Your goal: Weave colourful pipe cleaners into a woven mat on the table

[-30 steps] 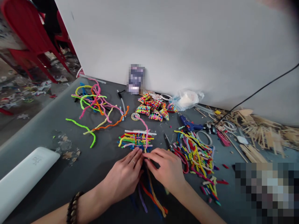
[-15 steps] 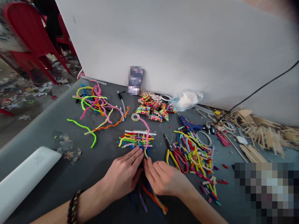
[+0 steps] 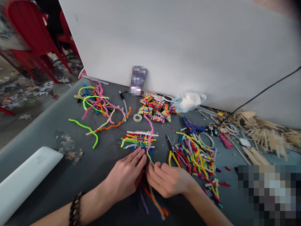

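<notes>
Woven pipe-cleaner panel (image 3: 140,140): one, lying just beyond the left hand's fingertips, its near edge covered.
Left hand (image 3: 129,169): laid flat, fingers extended, pressing that edge; thumb partly hidden.
Right hand (image 3: 162,177): fingers curled closed, apparently pinching a pale yellow strand (image 3: 150,157) just beside the left fingertips.
Progress: several crosswise rows interlaced at the panel's middle; side ends untrimmed. Unwoven: purple (image 3: 144,201) and orange (image 3: 166,211) tails below the hands, and a pink strand (image 3: 151,129) reaching beyond them. Portion under the fingers: cannot be judged.
Near the right hand, far side: tool with yellow handles (image 3: 170,158), type unclear, close enough to crowd it; then cut pipe-cleaner pieces (image 3: 199,160), heaped; farther, blue glue gun (image 3: 192,127).
Beyond both hands: small pale roll (image 3: 137,117); multicoloured pillow-shaped pieces (image 3: 145,110), clustered; clear plastic bag (image 3: 191,101).
Beyond the left hand, leftward: long pipe cleaners (image 3: 100,91), tangled.
Left of the left forearm: white slab-shaped device (image 3: 30,179).
</notes>
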A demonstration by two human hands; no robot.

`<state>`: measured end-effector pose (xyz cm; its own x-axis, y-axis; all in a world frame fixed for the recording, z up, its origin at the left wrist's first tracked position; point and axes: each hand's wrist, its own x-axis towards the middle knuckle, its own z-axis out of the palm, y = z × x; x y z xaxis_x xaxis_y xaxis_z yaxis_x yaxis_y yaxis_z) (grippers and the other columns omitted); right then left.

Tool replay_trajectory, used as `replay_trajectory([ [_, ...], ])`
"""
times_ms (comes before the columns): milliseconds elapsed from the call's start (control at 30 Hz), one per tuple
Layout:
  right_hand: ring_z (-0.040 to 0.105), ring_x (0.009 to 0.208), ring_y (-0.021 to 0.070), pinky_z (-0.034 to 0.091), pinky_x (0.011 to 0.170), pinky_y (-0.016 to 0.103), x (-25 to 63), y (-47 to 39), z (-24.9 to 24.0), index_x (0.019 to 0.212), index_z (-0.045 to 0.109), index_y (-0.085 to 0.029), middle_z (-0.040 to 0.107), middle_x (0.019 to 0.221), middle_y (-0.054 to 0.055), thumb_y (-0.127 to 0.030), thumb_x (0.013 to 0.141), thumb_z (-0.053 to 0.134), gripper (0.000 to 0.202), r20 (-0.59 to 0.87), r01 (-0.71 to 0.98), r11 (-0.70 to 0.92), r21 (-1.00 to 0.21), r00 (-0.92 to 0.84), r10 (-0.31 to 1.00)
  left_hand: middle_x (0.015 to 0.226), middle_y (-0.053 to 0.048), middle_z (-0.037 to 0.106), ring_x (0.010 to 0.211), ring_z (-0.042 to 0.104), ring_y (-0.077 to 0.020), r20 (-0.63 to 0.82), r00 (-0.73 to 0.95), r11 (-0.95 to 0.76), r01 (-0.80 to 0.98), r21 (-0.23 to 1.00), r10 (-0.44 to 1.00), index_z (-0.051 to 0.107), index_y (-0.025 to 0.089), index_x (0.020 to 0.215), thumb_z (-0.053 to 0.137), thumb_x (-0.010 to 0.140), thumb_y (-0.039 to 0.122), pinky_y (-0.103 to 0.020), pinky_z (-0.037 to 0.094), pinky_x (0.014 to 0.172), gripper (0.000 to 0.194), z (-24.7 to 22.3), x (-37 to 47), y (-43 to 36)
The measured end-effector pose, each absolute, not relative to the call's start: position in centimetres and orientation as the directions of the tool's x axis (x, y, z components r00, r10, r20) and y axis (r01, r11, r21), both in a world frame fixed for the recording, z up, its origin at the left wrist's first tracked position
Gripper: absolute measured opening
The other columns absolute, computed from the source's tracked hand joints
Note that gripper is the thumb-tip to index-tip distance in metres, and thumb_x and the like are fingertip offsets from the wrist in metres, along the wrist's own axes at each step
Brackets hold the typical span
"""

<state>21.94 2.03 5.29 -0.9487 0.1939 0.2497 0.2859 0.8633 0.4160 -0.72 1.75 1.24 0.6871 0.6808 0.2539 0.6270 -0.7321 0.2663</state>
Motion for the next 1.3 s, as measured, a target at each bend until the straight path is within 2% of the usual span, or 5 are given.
replay_trajectory([
  [133, 0.071, 0.078, 0.0155, 0.047, 0.068, 0.030, 21.4, 2.5, 3.3, 0.102, 0.067, -0.018, 0.078, 0.095, 0.004, -0.015, 0.099, 0.054, 0.014, 0.478, 0.638, 0.765, 0.088, -0.701, 0.529, 0.151, -0.014, 0.053, 0.144, 0.046, -0.0266, 0.269, 0.686, -0.737, 0.629, 0.249, 0.676, 0.053, 0.007, 0.141, 0.050, 0.095, 0.019, -0.038, 0.047, 0.114, 0.048, 1.0, -0.8, 1.7],
  [267, 0.072, 0.072, 0.0140, 0.049, 0.072, 0.026, 20.6, 2.5, 2.2, 0.103, 0.062, -0.021, 0.078, 0.089, 0.002, -0.020, 0.101, 0.054, 0.009, 0.481, 0.793, 0.522, -0.314, -0.341, 0.807, 0.149, -0.017, 0.056, 0.142, 0.049, -0.0284, 0.272, 0.677, -0.729, 0.651, 0.212, 0.684, 0.051, 0.006, 0.143, 0.049, 0.097, 0.022, -0.039, 0.049, 0.112, 0.048, 0.9, -0.7, 1.6],
  [700, 0.074, 0.064, 0.0178, 0.043, 0.057, 0.023, 20.2, 4.3, 3.5, 0.107, 0.058, -0.024, 0.075, 0.072, -0.002, -0.039, 0.103, 0.047, 0.019, 0.100, 0.820, 0.184, -0.542, -0.154, 0.983, 0.153, -0.023, 0.049, 0.143, 0.046, -0.0348, 0.211, 0.736, -0.759, 0.649, 0.046, 0.643, 0.039, 0.005, 0.153, 0.045, 0.099, 0.020, -0.044, 0.044, 0.113, 0.056, 1.0, -0.2, 1.3],
  [967, 0.059, 0.053, 0.0138, 0.029, 0.054, 0.025, 19.6, 9.0, 4.7, 0.088, 0.065, -0.025, 0.066, 0.060, -0.006, -0.033, 0.092, 0.063, 0.010, 0.011, 0.872, 0.152, -0.465, -0.166, 0.986, 0.156, -0.024, 0.044, 0.147, 0.039, -0.0358, 0.197, 0.747, -0.768, 0.638, 0.052, 0.635, 0.042, 0.000, 0.150, 0.045, 0.102, 0.028, -0.045, 0.037, 0.118, 0.056, 0.5, 0.0, 1.3],
  [1300, 0.062, 0.055, 0.0143, 0.038, 0.059, 0.025, 20.4, 6.2, 3.2, 0.100, 0.075, -0.028, 0.063, 0.056, -0.007, -0.043, 0.085, 0.074, 0.022, 0.042, 0.823, 0.167, -0.544, -0.172, 0.984, 0.158, -0.024, 0.040, 0.150, 0.035, -0.0355, 0.211, 0.740, -0.761, 0.648, 0.037, 0.639, 0.040, -0.002, 0.151, 0.046, 0.102, 0.027, -0.045, 0.037, 0.118, 0.058, 0.1, -0.1, 0.9],
])
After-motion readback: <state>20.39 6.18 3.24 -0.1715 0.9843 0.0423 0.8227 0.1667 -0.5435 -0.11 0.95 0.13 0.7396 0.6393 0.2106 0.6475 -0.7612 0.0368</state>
